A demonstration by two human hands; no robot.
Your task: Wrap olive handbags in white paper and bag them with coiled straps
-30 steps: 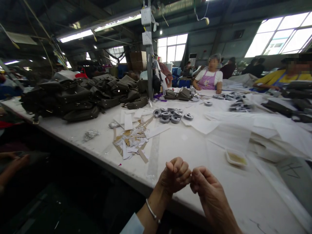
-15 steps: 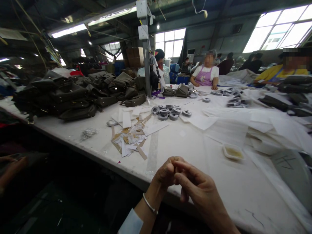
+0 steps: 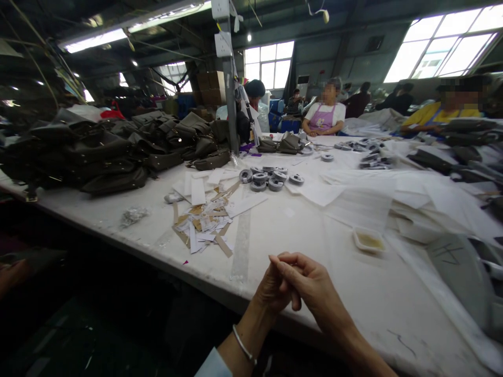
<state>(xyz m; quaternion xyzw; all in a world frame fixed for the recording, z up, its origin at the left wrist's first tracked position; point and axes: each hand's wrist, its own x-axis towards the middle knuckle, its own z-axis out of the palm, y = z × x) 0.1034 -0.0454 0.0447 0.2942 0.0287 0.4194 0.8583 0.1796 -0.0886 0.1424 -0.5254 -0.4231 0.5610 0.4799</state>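
Right hand [image 3: 318, 290] across left hand [image 3: 270, 289], fingers [image 3: 286, 262] leftward.

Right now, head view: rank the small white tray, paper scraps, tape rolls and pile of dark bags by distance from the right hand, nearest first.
1. The small white tray, just ahead and to the right of the right hand.
2. The paper scraps, ahead to the left.
3. The tape rolls, farther back, mid-table.
4. The pile of dark bags, far left.
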